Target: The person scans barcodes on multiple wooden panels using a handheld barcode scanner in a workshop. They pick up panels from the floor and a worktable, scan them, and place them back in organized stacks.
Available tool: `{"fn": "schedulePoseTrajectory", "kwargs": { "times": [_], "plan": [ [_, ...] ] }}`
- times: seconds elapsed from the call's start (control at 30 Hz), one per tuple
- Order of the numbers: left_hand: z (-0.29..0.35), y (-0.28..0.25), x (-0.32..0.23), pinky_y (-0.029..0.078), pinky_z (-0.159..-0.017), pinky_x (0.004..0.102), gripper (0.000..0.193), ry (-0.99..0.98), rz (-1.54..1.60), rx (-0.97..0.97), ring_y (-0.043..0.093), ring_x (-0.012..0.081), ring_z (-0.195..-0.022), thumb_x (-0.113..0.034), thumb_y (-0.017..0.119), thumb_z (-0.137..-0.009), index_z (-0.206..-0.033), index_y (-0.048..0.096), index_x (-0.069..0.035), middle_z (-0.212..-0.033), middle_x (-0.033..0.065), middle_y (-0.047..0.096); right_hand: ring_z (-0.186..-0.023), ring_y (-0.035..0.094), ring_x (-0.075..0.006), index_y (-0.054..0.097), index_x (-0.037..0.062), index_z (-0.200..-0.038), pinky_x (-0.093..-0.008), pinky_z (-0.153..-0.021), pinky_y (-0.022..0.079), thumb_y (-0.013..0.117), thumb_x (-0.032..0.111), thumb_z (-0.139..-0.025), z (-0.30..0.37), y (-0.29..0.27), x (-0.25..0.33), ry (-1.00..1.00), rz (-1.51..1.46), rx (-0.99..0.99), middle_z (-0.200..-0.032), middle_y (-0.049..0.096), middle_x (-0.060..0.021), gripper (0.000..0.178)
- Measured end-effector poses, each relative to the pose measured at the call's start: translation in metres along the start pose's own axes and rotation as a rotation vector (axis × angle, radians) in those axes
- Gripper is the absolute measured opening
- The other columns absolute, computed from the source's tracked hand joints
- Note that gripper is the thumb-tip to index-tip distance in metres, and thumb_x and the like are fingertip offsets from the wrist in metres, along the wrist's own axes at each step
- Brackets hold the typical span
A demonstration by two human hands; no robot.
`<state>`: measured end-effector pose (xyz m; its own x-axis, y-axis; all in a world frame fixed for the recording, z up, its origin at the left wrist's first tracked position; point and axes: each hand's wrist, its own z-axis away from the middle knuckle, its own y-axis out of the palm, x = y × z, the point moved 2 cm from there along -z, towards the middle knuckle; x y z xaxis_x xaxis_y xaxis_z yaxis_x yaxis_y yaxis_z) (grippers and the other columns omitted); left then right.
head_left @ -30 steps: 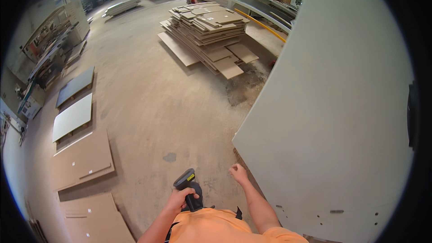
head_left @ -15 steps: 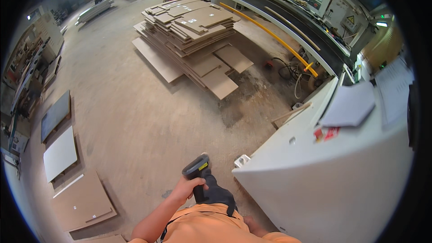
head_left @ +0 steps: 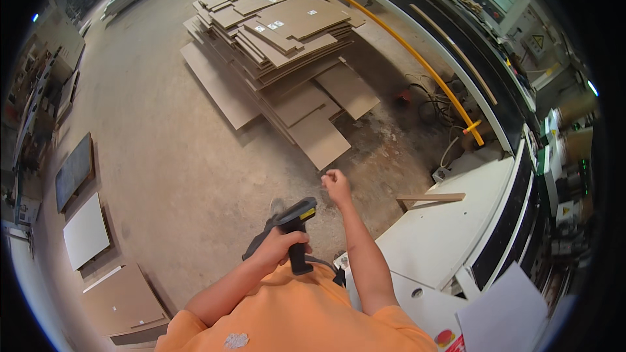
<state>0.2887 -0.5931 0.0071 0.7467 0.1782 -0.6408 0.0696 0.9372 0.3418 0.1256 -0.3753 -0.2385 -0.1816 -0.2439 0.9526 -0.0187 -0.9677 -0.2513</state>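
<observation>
My left hand point(head_left: 282, 246) is wrapped round the grip of a black handheld barcode scanner point(head_left: 297, 216) with a yellow label on its side. The scanner is held in front of my waist, its head tilted up to the right. My right hand point(head_left: 336, 188) reaches forward with its fingers curled in, and nothing shows between them. Beyond it, nearest to that hand, the corner of a brown board point(head_left: 321, 143) juts from a tall, uneven stack of boards point(head_left: 287, 19). Small white labels lie on several of the top boards.
To the right runs a machine with a black conveyor point(head_left: 450, 45), a yellow rail point(head_left: 417, 55) and a white housing point(head_left: 424, 241). White paper point(head_left: 505, 309) sits near a red button point(head_left: 445, 337). Cables point(head_left: 430, 101) lie beneath the conveyor. Boards point(head_left: 124, 296) lie along the left floor.
My right hand has come into view and stretched forward. The scanner has risen and turned in my left hand. The stack looks nearer, and the white housing has shifted down and right in view.
</observation>
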Motion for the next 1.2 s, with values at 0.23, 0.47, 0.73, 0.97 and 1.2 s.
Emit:
{"fn": "schedulePoseTrajectory", "kwargs": {
  "times": [0.23,0.47,0.73,0.97,1.2],
  "plan": [
    [-0.135,0.009,-0.131,0.030,-0.035,0.0215,0.019,-0.042,0.053,0.224,0.050,0.0066,-0.045,-0.022,0.067,-0.086,-0.093,0.063,-0.004,-0.078,0.0081,0.069,-0.087,0.068,-0.0233,0.063,-0.0013,-0.110,-0.0355,-0.078,0.053,0.066,0.020,-0.088,-0.059,-0.031,-0.055,0.091,0.239,-0.094,-0.088,0.070,-0.0177,0.031],
    [-0.252,0.030,-0.288,0.028,-0.038,0.0227,0.024,0.109,0.029,0.397,0.052,0.0052,-0.053,-0.025,0.068,-0.084,-0.097,0.063,-0.006,-0.076,0.0053,0.068,-0.062,0.059,-0.0159,0.061,0.0108,-0.096,-0.0323,-0.052,0.048,0.063,0.024,-0.089,0.018,-0.156,-0.095,0.946,-0.110,-0.422,-0.081,0.060,-0.0039,0.015],
    [-0.337,0.010,-0.360,0.033,-0.041,0.0238,0.020,-0.002,0.152,0.292,0.066,0.0073,-0.070,-0.023,0.068,-0.083,-0.094,0.058,-0.009,-0.079,0.0014,0.065,-0.058,0.056,-0.0155,0.064,0.0065,-0.085,-0.0314,-0.052,0.046,0.059,0.014,-0.087,-0.014,-0.160,-0.072,1.111,-0.103,-0.410,-0.068,0.057,-0.0034,0.009],
    [-0.372,0.018,-0.375,0.027,-0.036,0.0217,0.023,-0.031,0.246,0.105,0.052,0.0042,-0.049,-0.029,0.068,-0.084,-0.094,0.062,-0.008,-0.075,0.0045,0.069,-0.052,0.052,-0.0175,0.064,0.0070,-0.073,-0.0322,-0.047,0.042,0.056,0.009,-0.083,-0.125,-0.203,-0.091,0.840,0.255,-0.212,-0.064,0.054,-0.0045,0.013],
    [-0.419,0.076,-0.369,0.048,-0.051,0.0227,0.026,0.135,0.306,-0.111,0.068,0.0142,-0.069,-0.031,0.070,-0.084,-0.094,0.063,-0.008,-0.078,0.0063,0.066,-0.077,0.070,-0.0346,0.074,0.0048,-0.083,-0.0422,-0.070,0.054,0.055,0.007,-0.074,-0.231,-0.266,-0.109,0.711,0.874,0.167,-0.081,0.072,-0.0179,0.021]
  ]
}}
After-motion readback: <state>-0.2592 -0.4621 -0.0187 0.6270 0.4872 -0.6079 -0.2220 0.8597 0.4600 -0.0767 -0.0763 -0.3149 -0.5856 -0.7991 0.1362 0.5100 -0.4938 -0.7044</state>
